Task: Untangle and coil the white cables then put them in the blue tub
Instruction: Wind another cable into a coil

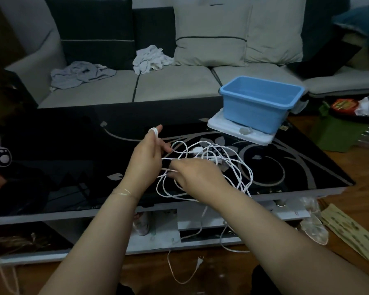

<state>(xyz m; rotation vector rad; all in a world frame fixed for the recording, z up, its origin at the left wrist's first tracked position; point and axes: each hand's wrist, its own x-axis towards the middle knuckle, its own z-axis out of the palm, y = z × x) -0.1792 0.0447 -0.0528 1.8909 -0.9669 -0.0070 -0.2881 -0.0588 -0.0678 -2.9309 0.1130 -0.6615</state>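
Note:
A tangle of white cables [228, 165] lies on the black glass table [62, 158], with loops spilling over the front edge. One strand hangs down to the floor and ends in a two-pin plug [200, 261]. My left hand [146, 162] holds strands at the tangle's left side, its thumb wrapped in white tape. My right hand [195, 174] pinches a strand just beside it. The blue tub [262, 103] stands empty on a white lid at the table's far right corner.
A grey sofa [175, 86] with cushions and crumpled cloths runs behind the table. Bags and packets [347, 116] crowd the floor at the right. A patterned strip [354, 233] lies on the wooden floor near the table's right front corner.

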